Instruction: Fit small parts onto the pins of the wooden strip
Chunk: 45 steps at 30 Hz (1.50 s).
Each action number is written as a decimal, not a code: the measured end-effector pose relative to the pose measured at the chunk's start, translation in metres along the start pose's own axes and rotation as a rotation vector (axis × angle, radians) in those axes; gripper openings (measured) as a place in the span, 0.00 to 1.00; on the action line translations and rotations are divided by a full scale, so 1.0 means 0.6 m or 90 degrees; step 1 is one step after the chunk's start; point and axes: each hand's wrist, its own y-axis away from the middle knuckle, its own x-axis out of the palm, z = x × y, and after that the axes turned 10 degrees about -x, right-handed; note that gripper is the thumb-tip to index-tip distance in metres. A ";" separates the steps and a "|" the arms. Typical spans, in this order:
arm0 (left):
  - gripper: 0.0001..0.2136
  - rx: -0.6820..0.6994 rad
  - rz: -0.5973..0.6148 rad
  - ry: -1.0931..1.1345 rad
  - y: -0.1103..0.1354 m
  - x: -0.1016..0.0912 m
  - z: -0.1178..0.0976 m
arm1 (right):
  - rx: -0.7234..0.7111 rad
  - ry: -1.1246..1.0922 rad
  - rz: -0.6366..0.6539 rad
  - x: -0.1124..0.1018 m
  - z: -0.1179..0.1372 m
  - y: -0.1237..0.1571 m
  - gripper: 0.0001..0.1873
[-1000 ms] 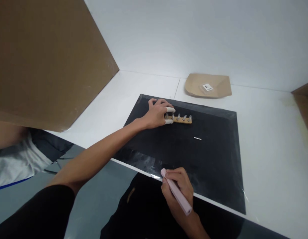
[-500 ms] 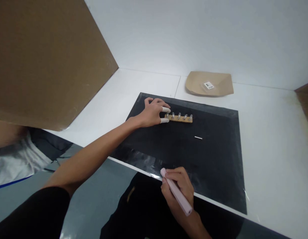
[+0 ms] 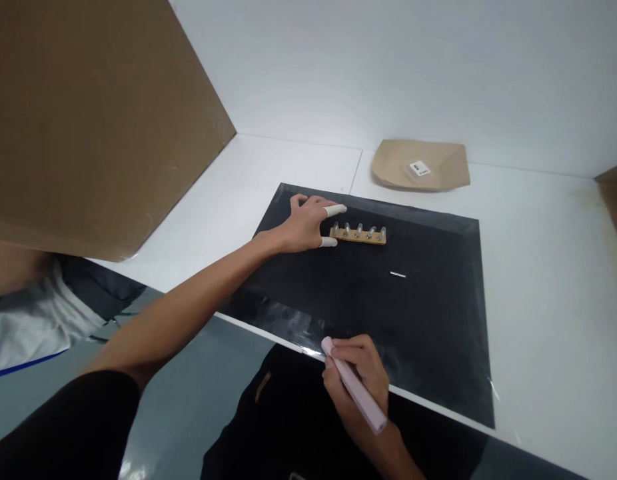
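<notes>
On the black mat (image 3: 428, 333) lies a narrow tan strip (image 3: 358, 239) with several small clear capsule-like pieces standing in a row along it. At the strip's left end is my left hand (image 3: 306, 225), its thumb and index finger apart and both in white finger cots. The thumb is close to the strip's edge; whether it touches cannot be made out. At the mat's front edge my right hand (image 3: 361, 373) is wrapped around a pale pink, pen-shaped tool (image 3: 358, 390), tilted with one end toward the mat. A thin silvery rod (image 3: 398, 274) lies right of the strip.
A brown paper tray or envelope (image 3: 448, 167) holds a small clear packet with a white label (image 3: 419, 168) at the back of the white table (image 3: 538, 300). A large brown panel (image 3: 98, 120) rises on the left. Another person's arm (image 3: 18, 270) shows beyond it.
My left index finger has lifted away from the strip's end, widening the gap to the thumb. My right hand keeps its hold on the pink tool, nearly unmoved.
</notes>
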 end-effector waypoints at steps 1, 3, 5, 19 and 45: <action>0.31 0.000 0.010 -0.003 0.001 -0.002 0.001 | 0.002 -0.001 0.001 -0.001 0.001 -0.001 0.12; 0.35 -0.006 0.020 -0.004 0.006 -0.007 0.004 | 0.017 -0.007 0.006 -0.002 0.003 -0.003 0.11; 0.37 -0.024 0.015 0.002 0.015 -0.012 0.008 | 0.056 -0.027 0.013 -0.006 0.008 -0.004 0.10; 0.45 0.036 -0.094 0.336 0.091 0.023 0.031 | 0.211 0.123 -0.102 -0.162 -0.026 -0.153 0.11; 0.30 -0.218 -0.162 0.701 0.025 0.059 -0.017 | 0.400 -0.207 -0.297 -0.074 -0.146 -0.293 0.15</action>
